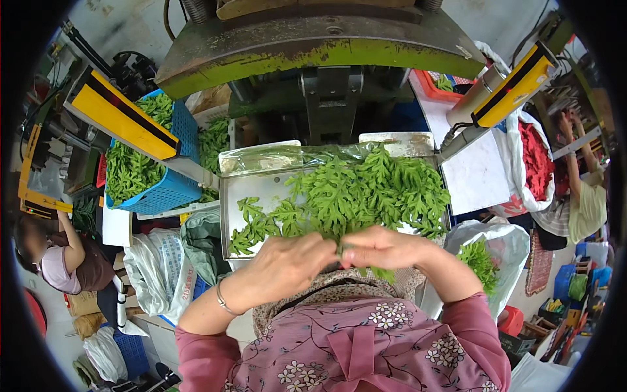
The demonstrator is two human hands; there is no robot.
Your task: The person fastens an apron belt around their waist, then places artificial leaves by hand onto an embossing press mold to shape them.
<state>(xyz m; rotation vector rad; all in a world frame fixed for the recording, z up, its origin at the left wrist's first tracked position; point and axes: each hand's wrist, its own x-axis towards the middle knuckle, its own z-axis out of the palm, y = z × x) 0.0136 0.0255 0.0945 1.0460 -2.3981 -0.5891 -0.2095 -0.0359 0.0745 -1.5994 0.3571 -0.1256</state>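
At the near edge of a metal tray [267, 183], my left hand [294, 259] and my right hand [384, 245] meet fingertip to fingertip. Both pinch a small piece of green leaf, mostly hidden by the fingers. Under my right hand a green leaf tip [382, 273] hangs in front of my apron. A thick pile of lobed green leaves [338, 191], artificial-looking, covers the middle and right of the tray just beyond my hands. Smaller sprigs [252, 225] lie at its left. Clear plastic film [274, 159] runs along the tray's back edge.
Above the tray hangs a heavy green press plate [323, 54], flanked by yellow light-curtain bars [125, 115] [512, 90]. A blue basket [152, 188] of leaves stands left. At right are a white sack [512, 245] with leaves and red pieces [534, 159] in a bag. Other people work at both sides.
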